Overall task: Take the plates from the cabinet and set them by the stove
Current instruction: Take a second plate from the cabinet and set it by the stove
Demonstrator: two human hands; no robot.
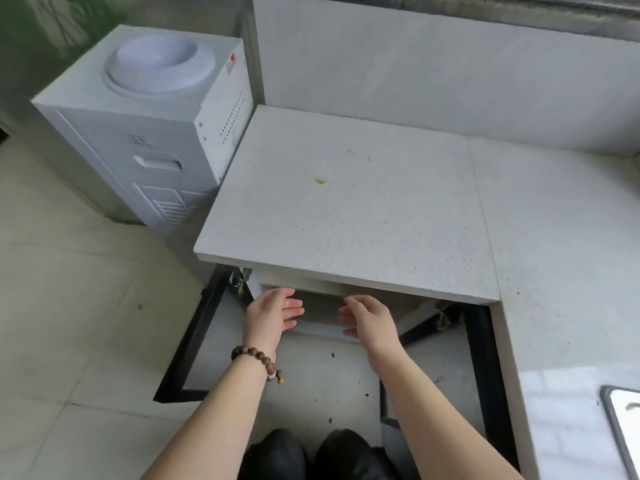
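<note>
Hands relaxed, empty: left hand [273, 315] and right hand [369, 318] apart, below countertop [346, 220] front edge, at cabinet [318, 306] mouth.

Tabletop [346, 209]: pale grey speckled stone, L-shaped, running back to a light wall.
Seam [482, 209]: thin line across the tabletop, front to back, right of centre.
Stain [320, 181]: small, orange-brown, on the tabletop, left of the seam.
Far right corner: edge of a flat dark-rimmed object [621, 434] lying on a glossy white stretch.
Cabinet [346, 372]: below the front edge, open; grey bottom dotted with dark specks.
Floor [69, 306]: pale tiles; white water dispenser [156, 133] standing on it, just beside the tabletop's left end.
</note>
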